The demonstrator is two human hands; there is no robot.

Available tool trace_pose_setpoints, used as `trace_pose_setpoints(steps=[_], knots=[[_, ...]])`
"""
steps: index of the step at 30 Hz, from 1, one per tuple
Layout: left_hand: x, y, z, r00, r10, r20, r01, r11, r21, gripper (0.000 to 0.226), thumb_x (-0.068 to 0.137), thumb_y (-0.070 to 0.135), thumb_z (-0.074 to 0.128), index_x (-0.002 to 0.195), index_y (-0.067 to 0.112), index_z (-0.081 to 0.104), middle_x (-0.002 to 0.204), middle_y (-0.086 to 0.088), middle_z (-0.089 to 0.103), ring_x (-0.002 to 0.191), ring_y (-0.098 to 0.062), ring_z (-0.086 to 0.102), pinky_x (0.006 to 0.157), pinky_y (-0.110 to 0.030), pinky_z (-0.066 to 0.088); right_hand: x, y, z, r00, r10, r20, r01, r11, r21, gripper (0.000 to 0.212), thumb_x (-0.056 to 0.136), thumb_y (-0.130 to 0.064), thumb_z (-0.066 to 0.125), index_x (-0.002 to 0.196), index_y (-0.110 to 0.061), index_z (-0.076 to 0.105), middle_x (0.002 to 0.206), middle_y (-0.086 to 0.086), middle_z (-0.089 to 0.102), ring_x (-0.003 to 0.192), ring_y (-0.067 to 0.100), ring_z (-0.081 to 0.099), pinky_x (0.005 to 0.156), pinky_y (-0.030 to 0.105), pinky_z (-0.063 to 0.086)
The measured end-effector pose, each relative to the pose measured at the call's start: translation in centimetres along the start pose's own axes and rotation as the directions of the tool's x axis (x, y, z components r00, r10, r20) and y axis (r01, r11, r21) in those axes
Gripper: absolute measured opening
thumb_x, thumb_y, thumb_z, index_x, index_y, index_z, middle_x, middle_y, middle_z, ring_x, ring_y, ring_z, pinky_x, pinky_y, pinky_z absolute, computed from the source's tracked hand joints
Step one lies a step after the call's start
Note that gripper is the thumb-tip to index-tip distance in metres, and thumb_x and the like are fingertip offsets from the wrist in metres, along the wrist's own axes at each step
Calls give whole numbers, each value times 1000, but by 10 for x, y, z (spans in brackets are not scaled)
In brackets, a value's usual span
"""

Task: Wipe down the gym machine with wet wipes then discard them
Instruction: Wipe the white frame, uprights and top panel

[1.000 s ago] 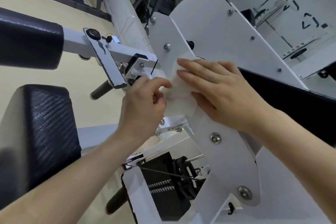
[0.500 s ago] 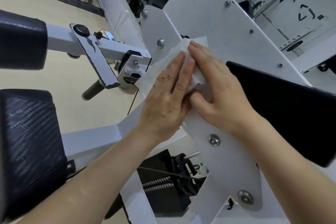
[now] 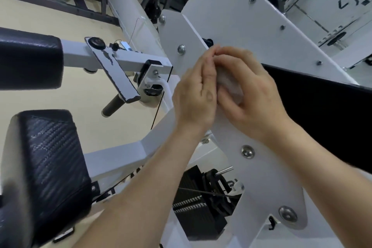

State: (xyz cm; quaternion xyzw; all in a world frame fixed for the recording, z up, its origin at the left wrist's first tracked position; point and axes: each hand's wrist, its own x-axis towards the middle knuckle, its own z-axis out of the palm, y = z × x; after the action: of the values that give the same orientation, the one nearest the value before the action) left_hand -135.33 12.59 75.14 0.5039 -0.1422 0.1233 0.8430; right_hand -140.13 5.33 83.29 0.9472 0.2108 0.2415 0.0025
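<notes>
Beige flooring (image 3: 76,98) spreads left of the machine plate (image 3: 265,177), where the right hand (image 3: 253,96) curls round a bunched wet wipe (image 3: 230,86). Flat-fingered, the left hand (image 3: 194,96) presses it.

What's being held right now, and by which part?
The wet wipe, bunched into a wad: the right hand curls round it, the left hand presses flat against its side.

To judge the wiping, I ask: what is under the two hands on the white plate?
A bunched wet wipe shows between the left hand and the right hand, which grips it, against the white plate. The rest of the wipe is covered.
</notes>
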Motion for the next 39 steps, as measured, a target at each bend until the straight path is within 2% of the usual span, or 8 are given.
trace_pose_setpoints(steps=[6, 11, 14, 20, 25, 28, 32, 39], knots=[[-47, -68, -26, 992, 116, -44, -97, 947, 307, 51, 103, 46, 20, 138, 18, 45, 122, 16, 52, 113, -15, 54, 94, -35, 44, -1, -8, 2, 984, -79, 162, 132, 929, -346, 47, 86, -30, 44, 125, -11, 61, 143, 11, 50, 128, 28, 51, 109, 55, 31], [-77, -113, -77, 857, -499, -131, 508, 771, 383, 37, 104, 43, 17, 104, 25, 48, 103, 6, 53, 109, -24, 51, 88, -35, 36, -4, -13, 11, 968, -77, 238, 191, 844, -502, 52, 90, -35, 35, 127, -8, 59, 146, 13, 47, 143, 32, 33, 115, 56, 22], [-66, -105, -70, 776, -599, -198, 630, 726, 276, 46, 100, 45, 20, 110, 17, 55, 114, 1, 57, 111, -22, 49, 104, -40, 35, -2, -10, 14, 968, -93, 235, 190, 880, -435, 46, 90, -28, 43, 126, -4, 59, 143, 18, 48, 141, 37, 35, 113, 53, 32], [-49, -49, -15, 998, 19, -55, -2, 954, 299, 46, 103, 39, 26, 140, 18, 44, 133, -2, 55, 125, -22, 49, 104, -47, 38, -1, -15, 14, 972, -94, 215, 187, 861, -473, 42, 97, -28, 36, 120, -5, 63, 139, 15, 53, 139, 36, 38, 114, 49, 26], [-84, -93, -71, 970, -223, 94, 144, 845, 515, 47, 106, 43, 22, 152, 42, 14, 154, 22, 25, 135, 17, 17, 106, -5, 11, -37, -45, 55, 977, -80, 199, 172, 847, -503, 49, 97, -12, 23, 119, 3, 64, 138, 18, 56, 141, 32, 38, 118, 50, 11], [-93, -103, -103, 924, -343, 171, 96, 639, 764, 46, 105, 33, 31, 150, 37, 21, 140, 6, 47, 127, -13, 44, 99, -33, 42, -76, -60, 83, 954, 12, 298, 88, 943, -320, 54, 89, -16, 27, 129, 5, 58, 138, 21, 54, 138, 34, 41, 120, 43, 10], [-112, -91, -128, 793, -570, 212, -317, -89, 944, 58, 98, 19, 35, 150, -2, 20, 151, -24, 29, 140, -37, 24, 117, -44, 19, -108, -65, 106, 885, 73, 461, 75, 953, -294, 57, 80, -13, 29, 125, 1, 61, 134, 19, 58, 136, 32, 45, 114, 48, 23], [-126, -71, -152, 813, -576, 93, -350, -354, 867, 63, 104, 25, 22, 151, 3, -14, 160, -21, -11, 149, -37, -4, 121, -48, -2, -110, -84, 125, 827, 140, 545, -180, 983, 20, 51, 87, -13, 42, 136, -6, 52, 141, 12, 53, 130, 29, 49, 106, 43, 41]])
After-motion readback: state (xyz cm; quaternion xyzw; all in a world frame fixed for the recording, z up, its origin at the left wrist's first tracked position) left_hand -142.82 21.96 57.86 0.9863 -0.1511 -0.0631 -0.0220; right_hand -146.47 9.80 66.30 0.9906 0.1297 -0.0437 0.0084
